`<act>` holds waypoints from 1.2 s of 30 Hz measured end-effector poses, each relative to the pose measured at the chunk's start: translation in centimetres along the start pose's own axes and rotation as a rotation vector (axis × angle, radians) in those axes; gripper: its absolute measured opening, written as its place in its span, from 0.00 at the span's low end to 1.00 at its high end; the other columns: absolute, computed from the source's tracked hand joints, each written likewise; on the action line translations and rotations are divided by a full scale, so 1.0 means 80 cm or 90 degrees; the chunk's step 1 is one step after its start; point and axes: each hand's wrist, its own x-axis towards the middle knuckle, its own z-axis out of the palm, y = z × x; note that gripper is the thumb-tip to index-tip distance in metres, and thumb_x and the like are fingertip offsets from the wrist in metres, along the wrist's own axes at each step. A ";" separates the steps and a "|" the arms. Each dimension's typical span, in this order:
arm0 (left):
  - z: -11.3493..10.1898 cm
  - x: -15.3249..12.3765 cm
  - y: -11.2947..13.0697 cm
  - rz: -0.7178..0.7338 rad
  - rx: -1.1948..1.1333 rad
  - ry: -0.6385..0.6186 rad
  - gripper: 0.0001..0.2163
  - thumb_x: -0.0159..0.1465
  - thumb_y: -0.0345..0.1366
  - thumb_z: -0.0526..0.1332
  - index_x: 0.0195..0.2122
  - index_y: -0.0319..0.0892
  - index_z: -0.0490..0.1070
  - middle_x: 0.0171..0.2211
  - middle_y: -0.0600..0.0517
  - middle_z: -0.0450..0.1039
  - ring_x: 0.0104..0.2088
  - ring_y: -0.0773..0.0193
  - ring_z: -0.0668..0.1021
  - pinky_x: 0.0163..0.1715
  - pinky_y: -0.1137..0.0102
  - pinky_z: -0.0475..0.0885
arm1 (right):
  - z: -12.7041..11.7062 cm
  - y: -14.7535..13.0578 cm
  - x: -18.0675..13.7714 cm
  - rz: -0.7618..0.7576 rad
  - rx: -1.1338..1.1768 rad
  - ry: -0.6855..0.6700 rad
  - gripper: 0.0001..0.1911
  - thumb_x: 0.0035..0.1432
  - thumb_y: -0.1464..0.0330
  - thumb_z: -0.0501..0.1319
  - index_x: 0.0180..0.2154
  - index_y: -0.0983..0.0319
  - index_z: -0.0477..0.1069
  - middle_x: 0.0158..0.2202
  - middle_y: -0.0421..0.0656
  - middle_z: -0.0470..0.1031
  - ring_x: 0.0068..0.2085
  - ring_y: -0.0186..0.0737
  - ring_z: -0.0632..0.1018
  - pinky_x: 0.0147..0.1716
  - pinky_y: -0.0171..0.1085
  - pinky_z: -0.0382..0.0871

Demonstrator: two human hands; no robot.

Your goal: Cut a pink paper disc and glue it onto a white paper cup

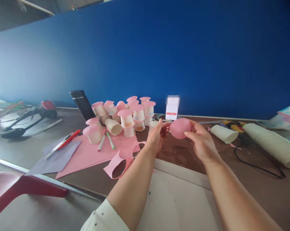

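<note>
A round pink paper disc (180,128) is pinched at its right edge in my right hand (202,139), with the thumb across its face. Close to the disc's left edge is my left hand (156,136), its fingers loosely curled and the thumb raised apart from them. I see nothing held in it. Just behind the left hand stands a white paper cup (153,124), mostly hidden by it. Several paper cups topped with pink discs (127,120) stand stacked to the left.
Pink paper sheets (84,155), a cut-out pink scrap (113,165), two markers (110,141) and scissors (67,140) lie left. A black flask (82,104) and a phone (172,109) stand behind. Nested cups (271,144) and a black cable (258,168) lie right.
</note>
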 end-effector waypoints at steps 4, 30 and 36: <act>0.001 -0.001 -0.001 0.093 0.045 -0.012 0.23 0.59 0.56 0.66 0.36 0.37 0.80 0.32 0.47 0.78 0.33 0.66 0.76 0.36 0.72 0.67 | 0.000 0.001 0.000 -0.030 0.003 0.008 0.25 0.52 0.68 0.64 0.53 0.53 0.74 0.52 0.41 0.79 0.57 0.51 0.75 0.57 0.49 0.67; -0.001 -0.008 0.000 0.112 0.223 0.026 0.15 0.51 0.48 0.73 0.28 0.40 0.80 0.29 0.51 0.78 0.32 0.66 0.75 0.38 0.70 0.67 | -0.004 0.010 0.006 0.001 0.012 0.058 0.28 0.50 0.64 0.69 0.54 0.56 0.73 0.40 0.43 0.80 0.46 0.48 0.79 0.44 0.45 0.72; -0.006 -0.005 -0.002 0.036 0.209 -0.025 0.22 0.55 0.55 0.69 0.40 0.42 0.82 0.36 0.50 0.78 0.34 0.67 0.74 0.34 0.72 0.64 | -0.003 0.007 0.007 0.020 0.025 0.068 0.24 0.49 0.66 0.69 0.51 0.57 0.75 0.41 0.43 0.81 0.47 0.47 0.78 0.46 0.44 0.71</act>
